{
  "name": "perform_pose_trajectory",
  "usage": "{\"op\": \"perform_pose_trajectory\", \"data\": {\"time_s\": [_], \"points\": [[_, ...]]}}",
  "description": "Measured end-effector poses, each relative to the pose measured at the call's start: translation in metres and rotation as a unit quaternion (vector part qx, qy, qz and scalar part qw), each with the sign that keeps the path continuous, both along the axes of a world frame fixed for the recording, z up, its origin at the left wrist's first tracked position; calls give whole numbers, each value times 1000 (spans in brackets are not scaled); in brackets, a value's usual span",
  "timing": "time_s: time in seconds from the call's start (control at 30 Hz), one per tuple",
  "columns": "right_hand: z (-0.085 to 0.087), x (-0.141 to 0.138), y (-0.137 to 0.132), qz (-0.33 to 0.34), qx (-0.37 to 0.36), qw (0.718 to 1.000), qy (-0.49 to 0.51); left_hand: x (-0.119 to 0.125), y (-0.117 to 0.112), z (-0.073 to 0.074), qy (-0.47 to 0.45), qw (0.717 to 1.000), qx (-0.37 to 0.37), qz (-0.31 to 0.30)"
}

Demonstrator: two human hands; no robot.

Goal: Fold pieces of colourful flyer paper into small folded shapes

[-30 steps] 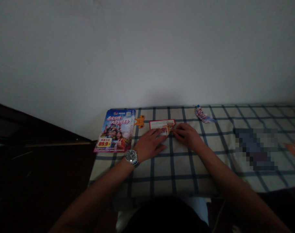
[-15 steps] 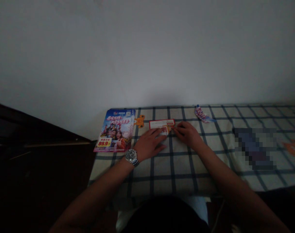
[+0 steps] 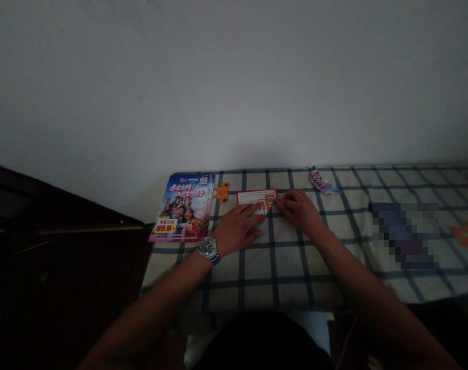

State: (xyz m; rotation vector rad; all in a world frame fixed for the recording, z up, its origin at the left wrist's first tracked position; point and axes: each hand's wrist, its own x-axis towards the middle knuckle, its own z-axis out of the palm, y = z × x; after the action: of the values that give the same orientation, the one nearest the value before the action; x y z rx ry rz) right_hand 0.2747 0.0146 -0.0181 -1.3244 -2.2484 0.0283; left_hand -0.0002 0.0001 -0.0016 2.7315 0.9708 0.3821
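Note:
A folded paper leaflet [image 3: 255,196] with a red border lies on the checked tablecloth, and its near part is partly covered by my fingers. My left hand [image 3: 237,229] rests flat on the leaflet's left and near side, its fingers stretched and slightly apart, pressing the paper. At the right edge, thumb and forefinger of my right hand [image 3: 300,211] are pinched together on the paper. Just left of my left hand is a stack of printed leaflets [image 3: 183,205] in blue and pink. A metal watch [image 3: 208,248] sits on my left wrist.
The checked tablecloth [image 3: 253,282] runs up to a pale wall [image 3: 234,82]. A crumpled blue, red and white wrapper [image 3: 320,182] lies at the back right. Farther right is a pixelated dark object [image 3: 405,236]. Orange bear prints [image 3: 221,192] show on the cloth.
My right hand has shifted very slightly at the leaflet's right edge. My left hand and the leaflet have stayed in place.

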Motion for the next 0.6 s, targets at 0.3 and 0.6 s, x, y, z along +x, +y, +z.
{"op": "perform_pose_trajectory", "data": {"time_s": [0.3, 0.6], "points": [[1, 8, 3, -17, 7, 1000, 1, 0, 0, -2, -11, 1000, -5, -4], [1, 8, -2, 7, 14, 1000, -16, 0, 0, -1, 0, 1000, -3, 0]]}}
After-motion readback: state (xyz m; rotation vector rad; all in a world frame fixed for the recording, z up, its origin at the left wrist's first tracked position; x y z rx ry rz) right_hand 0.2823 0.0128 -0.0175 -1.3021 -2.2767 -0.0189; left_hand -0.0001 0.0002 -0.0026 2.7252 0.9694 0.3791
